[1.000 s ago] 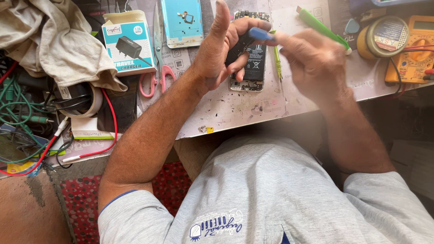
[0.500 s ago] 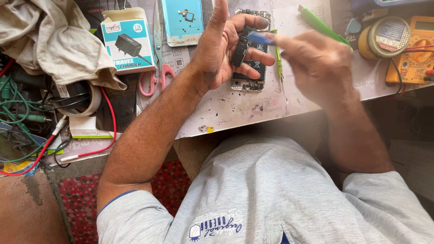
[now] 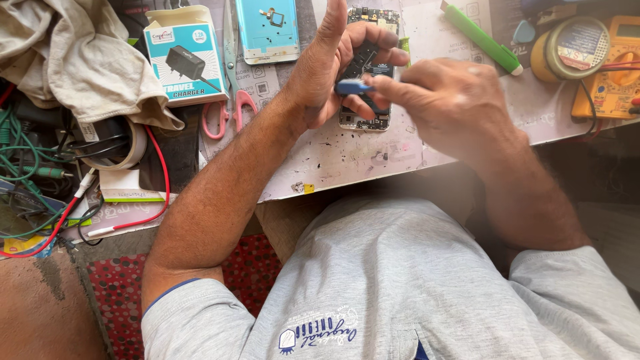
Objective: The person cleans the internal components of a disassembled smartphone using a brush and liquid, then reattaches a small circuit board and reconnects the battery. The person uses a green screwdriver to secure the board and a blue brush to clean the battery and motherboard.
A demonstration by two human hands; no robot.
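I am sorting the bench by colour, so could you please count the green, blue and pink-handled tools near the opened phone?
Green: 1, the green pen-shaped tool
Blue: 1, the small blue tool held by the right hand
Pink: 1, the pink-handled scissors
Total: 3

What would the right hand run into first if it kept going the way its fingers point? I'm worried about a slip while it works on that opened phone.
The right hand points left with a small blue tool. Straight on, the tool would likely first meet the left hand fingers curled around the opened phone; depth is unclear.
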